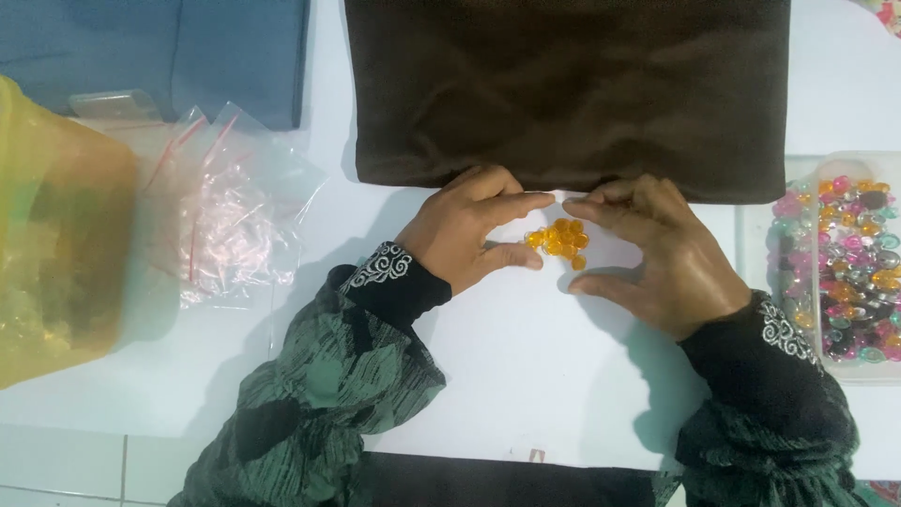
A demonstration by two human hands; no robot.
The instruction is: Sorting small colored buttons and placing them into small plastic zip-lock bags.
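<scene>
Patterned sleeves (319, 394), white table (526, 376) (tiled floor beside), brown cloth (563, 84), orange beads (559, 239)

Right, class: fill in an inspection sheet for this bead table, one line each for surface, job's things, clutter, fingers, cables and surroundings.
Surface: white table.
Job's things: small pile of orange beads between the hands; clear tray of mixed coloured beads at right.
Clutter: dark brown cloth, blue cloth, clear zip bags, yellow bag.
Fingers: left hand and right hand curl around the pile, holding nothing.
Cables: nothing seen.
Surroundings: tiled floor at lower left.
</scene>
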